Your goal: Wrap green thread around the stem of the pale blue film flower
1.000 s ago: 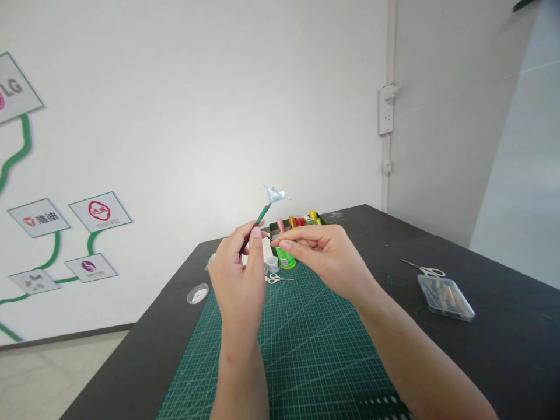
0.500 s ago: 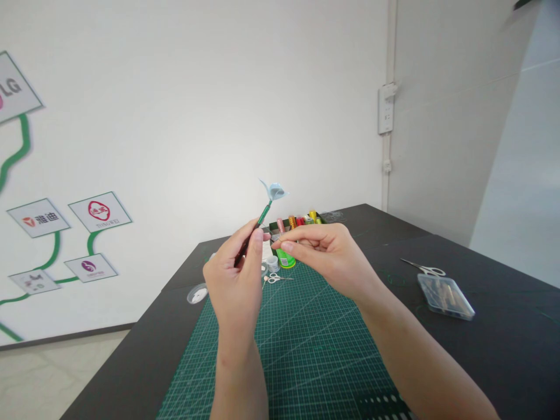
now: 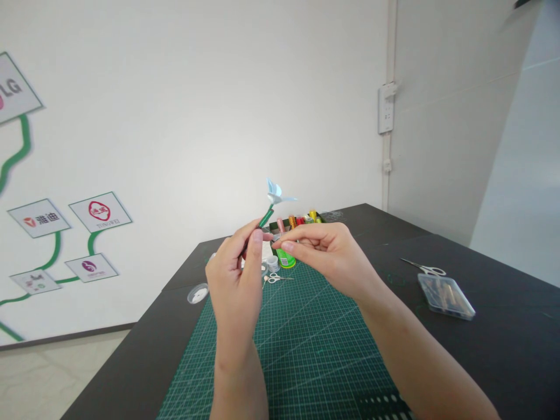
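My left hand (image 3: 236,274) is closed around a thin stem (image 3: 266,218), wrapped in shiny green near its top and dark lower down. At the stem's upper end sits a pale blue flower (image 3: 276,193) with thin petals, tilted to the right. My right hand (image 3: 326,254) pinches thumb and forefinger together just right of the left fingertips. Whatever lies in that pinch is too fine to make out. Behind the hands stands a bright green spool (image 3: 286,259) of thread.
Beneath my arms lies a green cutting mat (image 3: 306,344) on a black table (image 3: 494,262). Small scissors (image 3: 280,278) rest near white pots (image 3: 273,263). Coloured thread spools (image 3: 292,221) fill a box behind. At right are other scissors (image 3: 424,268) and a clear plastic case (image 3: 446,296); at left, a small dish (image 3: 198,293).
The flower and its stem have turned in my left fingers, so the petals now point differently and sit slightly further right. My right hand has barely moved.
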Available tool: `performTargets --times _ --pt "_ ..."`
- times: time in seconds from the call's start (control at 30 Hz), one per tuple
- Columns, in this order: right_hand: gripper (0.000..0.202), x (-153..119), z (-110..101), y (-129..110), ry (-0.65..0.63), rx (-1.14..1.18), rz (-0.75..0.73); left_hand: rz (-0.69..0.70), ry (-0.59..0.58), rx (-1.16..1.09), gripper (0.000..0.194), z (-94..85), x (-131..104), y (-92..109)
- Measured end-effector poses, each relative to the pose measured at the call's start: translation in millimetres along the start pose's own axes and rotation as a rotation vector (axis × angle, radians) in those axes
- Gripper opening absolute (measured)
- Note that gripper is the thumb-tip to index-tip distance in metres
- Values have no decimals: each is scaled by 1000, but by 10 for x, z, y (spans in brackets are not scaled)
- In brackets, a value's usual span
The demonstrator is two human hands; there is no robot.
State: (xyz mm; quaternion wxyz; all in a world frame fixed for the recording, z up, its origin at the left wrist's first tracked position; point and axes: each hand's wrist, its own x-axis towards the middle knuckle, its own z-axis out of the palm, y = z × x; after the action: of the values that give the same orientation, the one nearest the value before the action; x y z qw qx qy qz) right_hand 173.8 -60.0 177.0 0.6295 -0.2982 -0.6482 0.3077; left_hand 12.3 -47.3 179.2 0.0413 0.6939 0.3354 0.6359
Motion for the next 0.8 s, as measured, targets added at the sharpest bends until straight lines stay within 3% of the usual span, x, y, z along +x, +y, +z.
performTargets --times 0.67,0.8 --pt "21 20 -15 31 -30 -99 -7 -75 -49 18 23 1 35 -61" --pt "25 14 -9 5 -42 -118 -5 -90 -108 63 21 5 40 -55"
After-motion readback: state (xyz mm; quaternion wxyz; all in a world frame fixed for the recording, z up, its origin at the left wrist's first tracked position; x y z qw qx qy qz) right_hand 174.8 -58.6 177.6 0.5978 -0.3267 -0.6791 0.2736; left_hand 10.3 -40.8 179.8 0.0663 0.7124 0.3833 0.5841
